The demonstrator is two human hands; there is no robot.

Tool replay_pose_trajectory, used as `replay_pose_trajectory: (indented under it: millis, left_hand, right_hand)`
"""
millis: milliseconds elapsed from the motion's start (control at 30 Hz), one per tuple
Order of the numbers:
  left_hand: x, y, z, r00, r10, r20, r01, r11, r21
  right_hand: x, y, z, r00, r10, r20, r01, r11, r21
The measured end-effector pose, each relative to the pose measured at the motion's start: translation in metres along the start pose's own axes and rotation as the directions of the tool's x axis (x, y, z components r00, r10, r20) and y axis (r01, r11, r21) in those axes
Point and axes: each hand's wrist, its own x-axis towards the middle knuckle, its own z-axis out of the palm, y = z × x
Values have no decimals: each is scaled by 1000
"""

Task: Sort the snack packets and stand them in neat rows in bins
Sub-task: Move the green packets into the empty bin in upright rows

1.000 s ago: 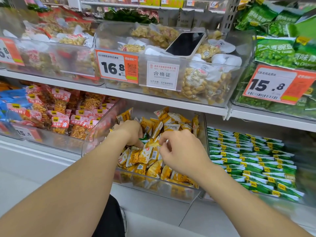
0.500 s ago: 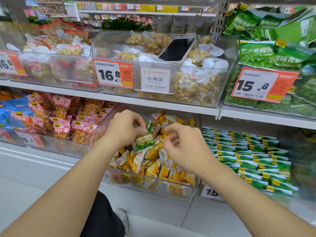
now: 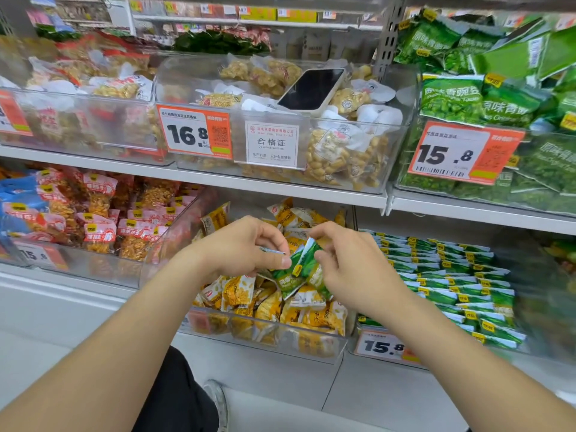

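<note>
Left hand [image 3: 243, 249] and right hand [image 3: 352, 271], each grip pinching the green packets [image 3: 297, 269] just above the clear bin [image 3: 265, 327] of jumbled yellow packets [image 3: 240, 291]. The sachets look light, crinkly and slippery, so they are probably best held by their sealed edges. The neighbouring bin [image 3: 386, 346] of green rows [image 3: 452, 275] stands just to the right. A phone [image 3: 311, 88] lies on the shelf above.

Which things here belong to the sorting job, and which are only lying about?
Belong to the job:
- green packets, pinched by left hand and right hand
- yellow packets in the clear bin
- green rows beside it

Lying about:
- phone on nut packets
- price tag
- certificate card
</note>
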Motion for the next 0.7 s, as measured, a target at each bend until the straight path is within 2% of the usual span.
replay_pose_trajectory:
  millis: [67,200,400,533,700]
  left_hand:
    - [2,2,3,999,-2,41,1,1000,22]
    - [6,8,10,997,32,72,-31,999,-12]
    - [8,9,16,999,35,36,-32,995,-90]
    - [8,9,17,1000,14,2,-14,991,-130]
    - [2,11,11,995,5,96,9,990,-142]
  right_hand:
    - [-2,0,-6,1000,-8,6,8,1000,21]
    - [-5,4,-7,989,38,144,-48,996,71]
    - [-6,9,-6,988,45,146,-61,992,107]
    - [-5,10,-6,989,110,99,-123,984,128]
    - [-7,8,-10,989,143,-39,-129,960,249]
